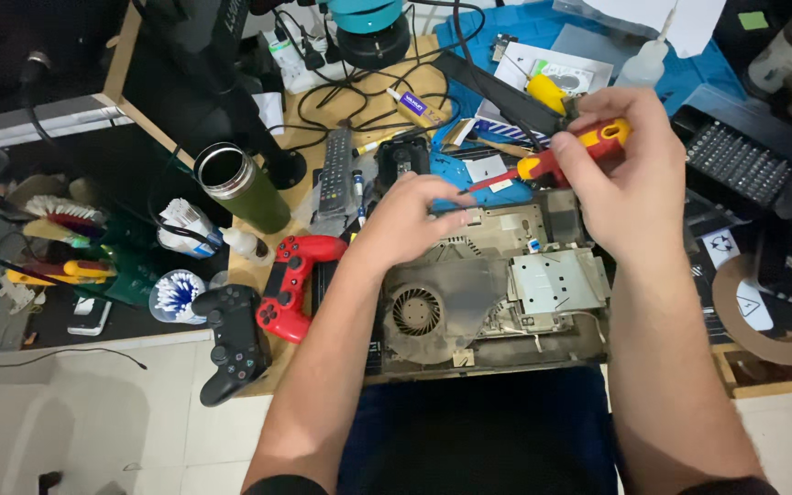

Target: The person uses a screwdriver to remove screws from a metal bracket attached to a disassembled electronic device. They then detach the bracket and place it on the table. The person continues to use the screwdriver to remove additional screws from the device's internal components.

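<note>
An opened, dusty game console (492, 298) lies on the table edge in front of me, its fan (416, 312) and metal shield plate (556, 280) exposed. My right hand (621, 170) grips a red and yellow screwdriver (561, 158), whose shaft slants down to the left toward the console's far edge. My left hand (410, 220) rests on the console's upper left part, fingertips pinched near the screwdriver's tip. What the fingertips touch is hidden.
A red gamepad (291, 284) and a black gamepad (228, 339) lie left of the console. Behind them stand a green metal cup (240, 188), a remote control (334, 179) and tangled cables. A bit set case (735, 165) and a tape roll (772, 316) sit right.
</note>
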